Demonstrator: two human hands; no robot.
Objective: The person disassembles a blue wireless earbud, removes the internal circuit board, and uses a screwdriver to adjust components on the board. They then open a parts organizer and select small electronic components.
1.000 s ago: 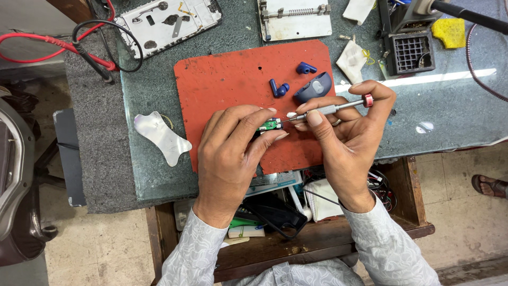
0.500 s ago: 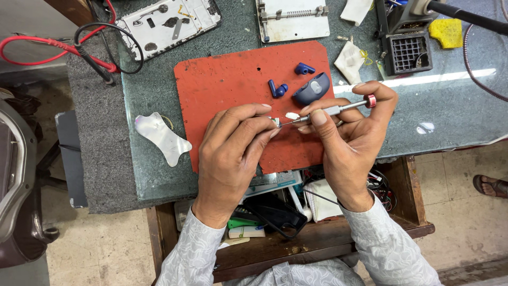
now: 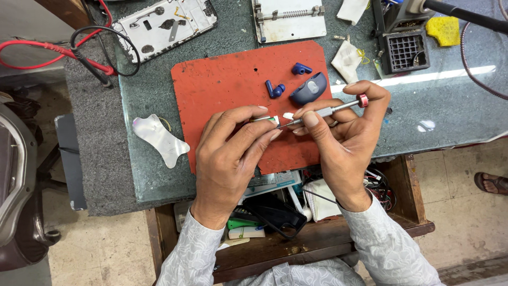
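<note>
L hand (image 3: 230, 151) grip pinches small white part (image 3: 272, 120) over red mat (image 3: 233, 90); R hand (image 3: 344, 124) grip clasps precision screwdriver (image 3: 330, 110). Keep tip square on part, light pressure, L hand braced.

Small electronics repair bench, i.e. a workshop. Evidence: red work mat (image 3: 241, 100) on a grey stone-look benchtop (image 3: 148, 175), w/ opened device back panel (image 3: 166, 21) far left, its insides showing. Red and black probe leads (image 3: 87, 58) trail off the left edge. Far centre: metal holding jig w/ spring (image 3: 288, 18). Far right: soldering-type stand w/ grid (image 3: 405, 50) and yellow sponge (image 3: 443, 29). Blue earbuds (image 3: 275, 89) and their case half (image 3: 309, 87) lie loose on the mat. Near side: open wooden drawer (image 3: 317, 238) crammed w/ wires, parts, misc. Bare floor (image 3: 100, 249), chair (image 3: 18, 185) at left.
</note>
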